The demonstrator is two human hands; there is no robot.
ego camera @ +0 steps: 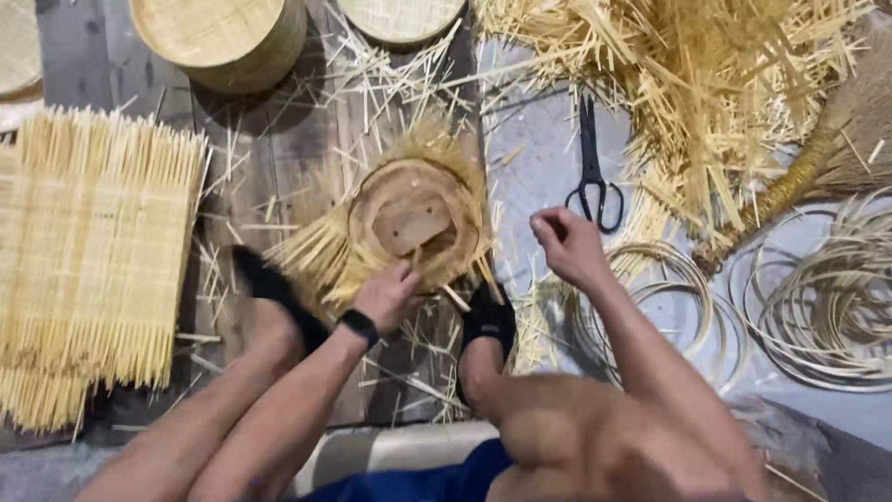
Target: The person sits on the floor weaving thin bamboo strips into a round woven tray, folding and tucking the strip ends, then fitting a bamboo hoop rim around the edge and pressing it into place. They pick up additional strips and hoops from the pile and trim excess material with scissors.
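Left hand (388,296) presses near rim of round half-woven bamboo basket (415,221); light, springy, brittle strips, grip rim. Right hand (567,244) fisted, contents unclear.

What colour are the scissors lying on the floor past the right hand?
Black all over, handles and blades alike: the scissors show best in the head view, on the grey floor.
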